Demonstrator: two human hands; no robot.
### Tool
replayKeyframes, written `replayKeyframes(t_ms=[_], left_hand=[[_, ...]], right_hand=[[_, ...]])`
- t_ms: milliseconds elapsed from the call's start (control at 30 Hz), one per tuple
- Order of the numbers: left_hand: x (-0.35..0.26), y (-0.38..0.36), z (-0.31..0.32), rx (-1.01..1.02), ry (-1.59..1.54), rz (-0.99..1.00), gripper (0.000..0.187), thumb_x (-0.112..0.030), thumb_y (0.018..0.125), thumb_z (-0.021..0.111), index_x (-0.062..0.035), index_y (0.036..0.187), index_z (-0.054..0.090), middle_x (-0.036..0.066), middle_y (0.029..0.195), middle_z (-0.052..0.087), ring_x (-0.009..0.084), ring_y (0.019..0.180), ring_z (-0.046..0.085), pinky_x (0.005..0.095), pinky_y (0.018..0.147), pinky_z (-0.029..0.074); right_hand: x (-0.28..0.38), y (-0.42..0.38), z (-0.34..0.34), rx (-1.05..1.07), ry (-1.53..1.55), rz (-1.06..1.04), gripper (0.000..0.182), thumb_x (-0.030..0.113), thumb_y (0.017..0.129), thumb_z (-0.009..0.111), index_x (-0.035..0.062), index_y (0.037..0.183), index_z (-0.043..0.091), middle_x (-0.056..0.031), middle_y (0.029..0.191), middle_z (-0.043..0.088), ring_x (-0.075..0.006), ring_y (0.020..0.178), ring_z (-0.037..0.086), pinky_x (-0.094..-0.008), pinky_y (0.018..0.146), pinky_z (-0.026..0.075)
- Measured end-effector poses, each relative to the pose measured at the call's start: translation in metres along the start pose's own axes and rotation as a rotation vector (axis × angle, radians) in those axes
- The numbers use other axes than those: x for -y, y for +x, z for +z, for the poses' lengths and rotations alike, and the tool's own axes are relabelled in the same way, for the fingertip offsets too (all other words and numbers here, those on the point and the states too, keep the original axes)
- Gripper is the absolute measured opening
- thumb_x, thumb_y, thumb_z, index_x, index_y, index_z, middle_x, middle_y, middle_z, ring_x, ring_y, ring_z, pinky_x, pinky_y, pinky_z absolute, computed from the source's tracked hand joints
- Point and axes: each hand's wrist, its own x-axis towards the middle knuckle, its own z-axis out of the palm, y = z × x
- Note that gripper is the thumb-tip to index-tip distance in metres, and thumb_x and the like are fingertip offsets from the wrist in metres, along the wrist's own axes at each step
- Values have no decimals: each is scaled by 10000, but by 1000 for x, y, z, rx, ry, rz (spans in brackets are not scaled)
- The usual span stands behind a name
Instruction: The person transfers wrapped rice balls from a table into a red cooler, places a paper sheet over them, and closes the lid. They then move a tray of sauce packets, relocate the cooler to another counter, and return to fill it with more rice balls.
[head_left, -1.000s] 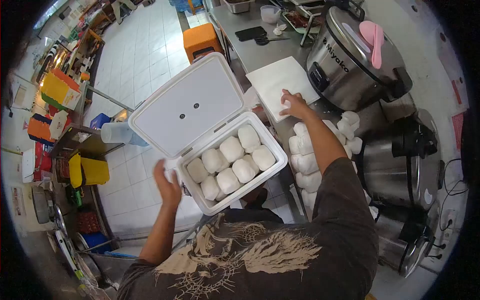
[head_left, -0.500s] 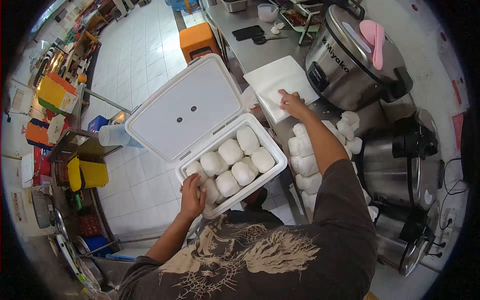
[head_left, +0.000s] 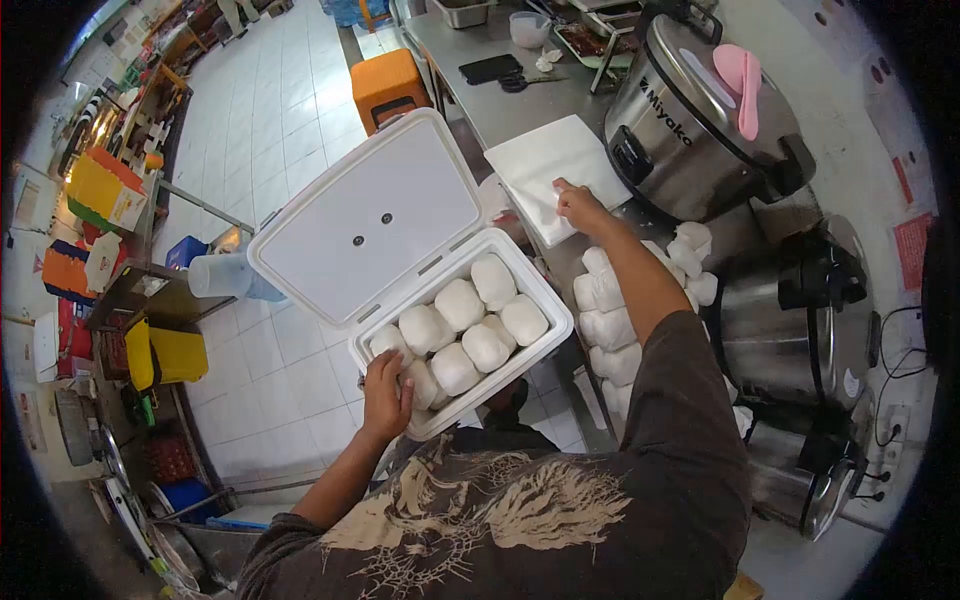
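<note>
A white cooler box (head_left: 561, 330) stands with its lid (head_left: 370, 215) swung back, several round white wrapped bundles (head_left: 458, 304) packed inside. My left hand (head_left: 386, 396) rests at the box's near left corner, fingers stretched out against the bundles there. To the right, my right hand (head_left: 582, 208) is on a stack of white paper (head_left: 540, 160) at the counter's edge. Its fingertips are drawn together at the top sheet; how much paper they grip is hard to see. More white bundles (head_left: 612, 328) are heaped beneath my right forearm.
A large Miyako rice cooker (head_left: 680, 120) with a pink scoop (head_left: 740, 85) on its lid stands behind the paper. Two more steel cookers (head_left: 790, 330) line the wall. A phone (head_left: 490, 68) and scissors (head_left: 525, 82) lie on the steel counter (head_left: 450, 35). An orange stool (head_left: 385, 90) stands on the floor.
The right fingertips have drawn in slightly on the paper. My left hand stays at the box corner. The whole view has shifted a little.
</note>
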Motion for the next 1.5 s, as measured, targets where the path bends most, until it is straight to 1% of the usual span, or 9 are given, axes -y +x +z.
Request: replayKeyframes(t_ms=[300,567,633,767,967,1067,1267,1367,1500], left_hand=[[-3,3,-5,-85,-66,-6,444,-69,894,622,37,1308,500,274,1338,499,467,1243,474,521,1073,372],[-63,148,42,-62,-456,217,241,-105,916,675,19,1111,608,187,967,661,354,896,660,404,779,534],[-72,215,97,-98,-498,174,274,-172,936,686,-3,1145,634,152,1022,692,267,914,689,346,791,542],[-72,327,212,0,-570,-304,308,-251,944,686,34,1057,662,134,917,695,206,821,672,343,710,533],[-87,343,224,106,-777,-528,306,-280,890,766,14,835,703,65,664,632,145,562,529,358,526,424],[-81,350,223,172,-588,-515,377,-390,819,794,-20,853,730,146,745,697,297,720,686,421,711,513],[-75,351,229,75,-579,-416,536,-473,749,837,42,832,712,214,792,705,327,759,689,445,724,505],[-64,356,247,102,-486,-365,440,-398,867,779,24,986,748,136,859,734,196,773,686,353,725,532],[-68,358,244,96,-621,-418,476,-438,971,626,25,909,717,100,772,689,203,727,655,376,689,516]], right_hand=[[-5,-6,-18,-265,25,-76,106,129,881,634,43,909,691,-124,1216,659,-333,1133,567,-404,1038,381],[20,-15,-41,-219,16,-11,198,218,881,635,38,898,713,-145,1038,694,-338,1009,623,-440,950,450],[22,-16,-39,-213,72,7,197,214,876,640,31,891,711,-158,1030,694,-342,1009,628,-436,960,449],[21,-9,-31,-200,159,98,190,199,860,655,17,881,705,-167,1041,695,-345,1019,635,-431,959,449],[24,-20,-21,-242,121,77,238,185,820,750,5,958,677,-156,1074,682,-324,1024,626,-399,929,476],[37,-29,-34,-211,105,2,317,208,756,809,31,986,681,-142,1106,676,-317,1062,614,-392,955,463],[38,-32,-33,-105,175,72,366,225,710,846,56,1006,712,-130,1071,686,-287,1031,628,-372,919,488],[42,-34,-25,-158,262,132,310,199,745,828,52,999,729,-117,1032,700,-252,991,639,-364,885,502],[35,-32,-8,-135,403,195,228,189,784,785,76,981,762,-110,977,726,-239,937,678,-361,844,527]])
